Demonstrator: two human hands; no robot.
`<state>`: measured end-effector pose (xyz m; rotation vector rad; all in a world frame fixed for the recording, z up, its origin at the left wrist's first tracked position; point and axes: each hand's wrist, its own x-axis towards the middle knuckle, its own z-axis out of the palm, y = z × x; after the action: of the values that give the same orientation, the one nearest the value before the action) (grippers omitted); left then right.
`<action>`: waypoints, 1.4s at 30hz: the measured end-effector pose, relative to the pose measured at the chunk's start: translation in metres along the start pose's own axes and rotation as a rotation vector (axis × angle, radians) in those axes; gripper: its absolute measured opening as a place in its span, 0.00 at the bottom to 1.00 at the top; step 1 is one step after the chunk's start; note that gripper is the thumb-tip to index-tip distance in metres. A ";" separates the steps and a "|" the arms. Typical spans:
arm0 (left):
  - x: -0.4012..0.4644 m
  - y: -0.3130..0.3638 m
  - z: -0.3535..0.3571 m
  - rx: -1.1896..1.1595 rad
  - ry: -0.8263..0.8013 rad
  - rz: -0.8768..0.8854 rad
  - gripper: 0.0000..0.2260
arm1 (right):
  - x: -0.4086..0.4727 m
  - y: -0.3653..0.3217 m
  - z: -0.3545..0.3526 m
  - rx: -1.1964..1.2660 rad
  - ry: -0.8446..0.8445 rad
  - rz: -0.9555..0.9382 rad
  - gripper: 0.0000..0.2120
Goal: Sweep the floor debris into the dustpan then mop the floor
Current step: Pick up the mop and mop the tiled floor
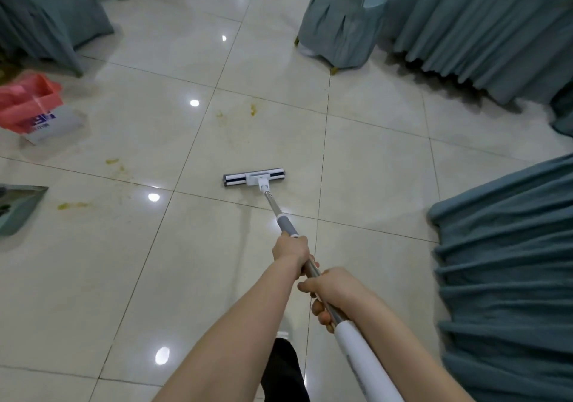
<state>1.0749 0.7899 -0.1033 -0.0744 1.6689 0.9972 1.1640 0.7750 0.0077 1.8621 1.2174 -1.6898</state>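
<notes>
Both hands grip a long mop handle (310,267) of bright metal tube; the left hand (291,251) is wrapped tight just below a grey rubbery sleeve, the right hand (333,288) is closed round the tube nearer the body, just above a smooth white plastic section. The flat rectangular mop head (254,177), white and dark-striped, lies on the glossy cream tiled floor (124,277) near the middle, just beyond a grout line; yellowish smears (73,205) mark the tiles towards the left edge and further ahead. A dull metal dustpan (18,208), wedge-shaped, sits at the left edge of the floor; a crumpled pink plastic bag (28,99) lies beyond it. Pleated teal cloth covers (502,265) drape chairs and tables along the right edge and far corners.
</notes>
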 end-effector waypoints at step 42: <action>0.516 0.537 -0.038 -0.057 0.011 0.053 0.19 | 0.374 -0.643 -0.070 -0.231 -0.102 -0.102 0.07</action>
<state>0.5777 1.3312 -0.2252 -0.0741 1.6601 1.0868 0.6839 1.3281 -0.1417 1.5842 1.4200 -1.5973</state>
